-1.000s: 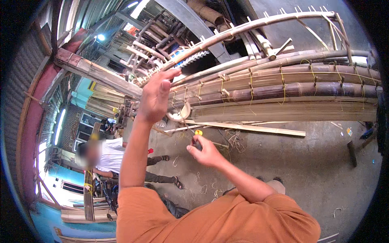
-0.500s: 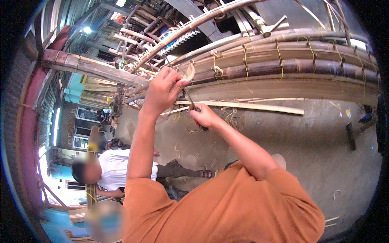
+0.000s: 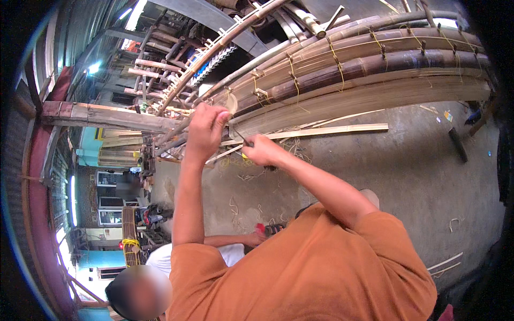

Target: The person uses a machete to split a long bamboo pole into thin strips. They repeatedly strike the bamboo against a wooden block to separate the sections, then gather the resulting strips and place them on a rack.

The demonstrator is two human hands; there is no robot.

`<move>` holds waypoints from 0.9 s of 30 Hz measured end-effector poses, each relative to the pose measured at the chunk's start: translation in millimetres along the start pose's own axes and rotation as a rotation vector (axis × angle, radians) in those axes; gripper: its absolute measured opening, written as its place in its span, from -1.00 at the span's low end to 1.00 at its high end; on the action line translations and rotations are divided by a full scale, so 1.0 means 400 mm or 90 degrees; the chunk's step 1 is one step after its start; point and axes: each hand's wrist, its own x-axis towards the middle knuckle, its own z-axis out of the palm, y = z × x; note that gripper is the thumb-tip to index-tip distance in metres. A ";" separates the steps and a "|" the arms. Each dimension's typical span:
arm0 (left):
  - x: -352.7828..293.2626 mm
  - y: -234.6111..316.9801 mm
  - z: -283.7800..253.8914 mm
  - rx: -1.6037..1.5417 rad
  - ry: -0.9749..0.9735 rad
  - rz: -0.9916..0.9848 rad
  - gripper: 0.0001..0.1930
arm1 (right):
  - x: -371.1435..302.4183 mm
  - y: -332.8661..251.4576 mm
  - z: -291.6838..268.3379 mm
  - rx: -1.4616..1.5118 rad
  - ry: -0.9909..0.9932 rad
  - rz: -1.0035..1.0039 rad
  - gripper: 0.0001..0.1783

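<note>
My left hand (image 3: 208, 125) is raised and closed on a pale, thin, curved piece (image 3: 232, 102) that stands up past the thumb. Lower and to the right, my right hand (image 3: 261, 150) wraps round the handle of a slim knife (image 3: 239, 133). Its narrow dark blade points up and left toward my left hand. I cannot make out whether the blade touches the pale piece. Just beyond both hands runs a long bundle of split bamboo (image 3: 326, 109), with a dark bamboo pole (image 3: 342, 72) and yellow ties along it.
Long pale bamboo strips (image 3: 342, 129) lie below the bundle, with shavings (image 3: 241, 163) on the floor. Another person in a white shirt (image 3: 233, 254) is low at my left, an arm stretched toward my side. A wooden beam (image 3: 115, 116) and stacked bamboo poles (image 3: 160, 64) stand at the far left.
Both hands have shifted slightly left in the view, still holding the pale piece and the knife. The person in white has moved lower and closer, with an arm reaching out.
</note>
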 end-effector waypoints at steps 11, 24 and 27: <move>-0.051 0.005 -0.085 0.030 0.001 -0.099 -0.79 | 0.000 -0.034 0.023 0.416 -0.261 -0.035 -0.70; -0.030 0.007 -0.065 0.068 0.010 -0.062 -0.83 | 0.125 0.067 0.183 0.057 -0.004 0.002 -0.51; -0.025 -0.023 -0.072 0.086 0.007 -0.037 -0.81 | 0.131 0.032 0.155 -0.036 0.006 -0.003 -0.51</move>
